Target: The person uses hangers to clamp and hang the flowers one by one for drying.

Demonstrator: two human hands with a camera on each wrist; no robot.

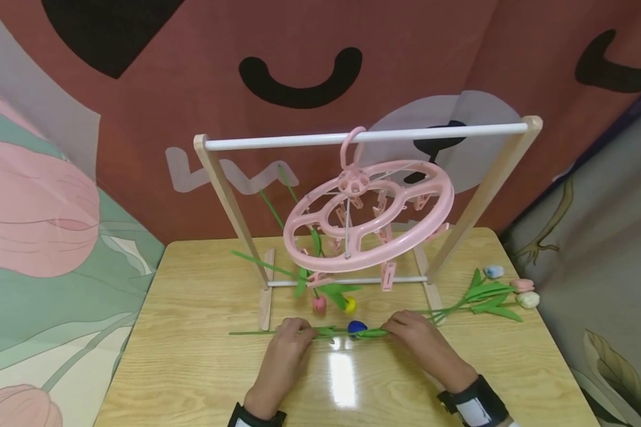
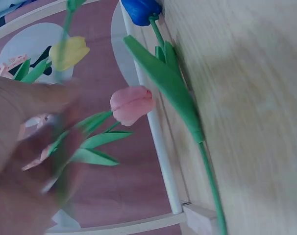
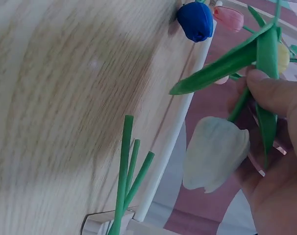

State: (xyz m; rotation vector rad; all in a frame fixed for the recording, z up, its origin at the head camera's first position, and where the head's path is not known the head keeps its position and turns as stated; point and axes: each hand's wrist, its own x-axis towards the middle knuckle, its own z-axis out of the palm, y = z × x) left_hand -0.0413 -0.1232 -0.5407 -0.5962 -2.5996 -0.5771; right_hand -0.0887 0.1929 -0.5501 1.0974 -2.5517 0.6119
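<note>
My right hand (image 1: 419, 341) pinches a white tulip (image 3: 216, 152) by its green stem, just behind the flower. In the head view that flower is hidden by the hand. The left hand (image 1: 288, 347) holds a green stem, blurred in the left wrist view; it appears to be the same tulip's, stretched level between both hands. A dark blue tulip (image 1: 357, 327) lies on the table between them, its stem running left beneath the left hand. Beyond, a pink tulip (image 1: 319, 305) and a yellow tulip (image 1: 350, 305) hang heads down at a pink round hanger (image 1: 326, 261).
The hanger hooks over the white top bar (image 1: 278, 141) of a wooden stand, with pink clothes pegs (image 1: 388, 276) dangling. Right of the stand lie a light blue tulip (image 1: 494, 271), a pale pink tulip (image 1: 523, 286) and another white tulip (image 1: 527, 300). A printed curtain (image 1: 299, 29) backs the table (image 1: 192, 367).
</note>
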